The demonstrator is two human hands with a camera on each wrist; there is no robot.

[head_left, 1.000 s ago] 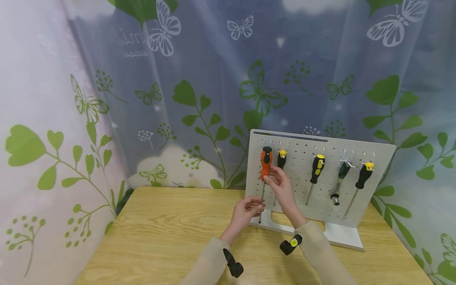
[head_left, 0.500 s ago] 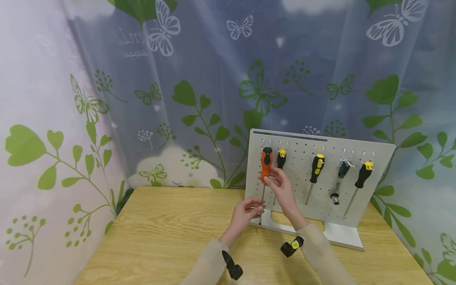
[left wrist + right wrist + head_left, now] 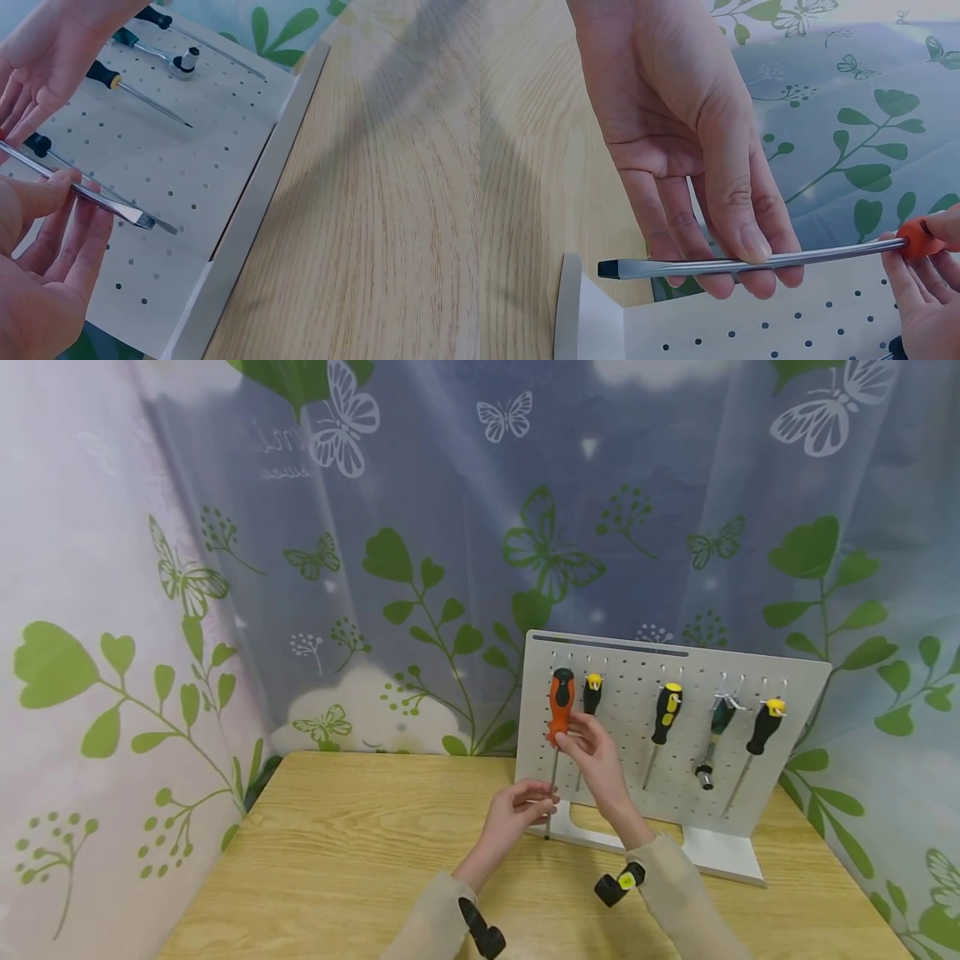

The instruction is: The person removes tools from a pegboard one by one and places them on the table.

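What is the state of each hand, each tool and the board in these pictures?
Left hand: pinching the orange-and-black screwdriver's shaft
Right hand: gripping its handle's lower end
Orange-and-black screwdriver: held by both hands, tip down
Black-and-yellow screwdriver nearest the hands: hanging, partly hidden
Middle black-and-yellow screwdriver: hanging
Green-handled ratchet: hanging, socket end down
Rightmost black-and-yellow screwdriver: hanging
Pegboard: standing on the table

Two lines of faint, pale lettering (image 3: 283, 442) mark the curtain (image 3: 450, 468) at upper left, too indistinct to read; no writing is legible elsewhere.
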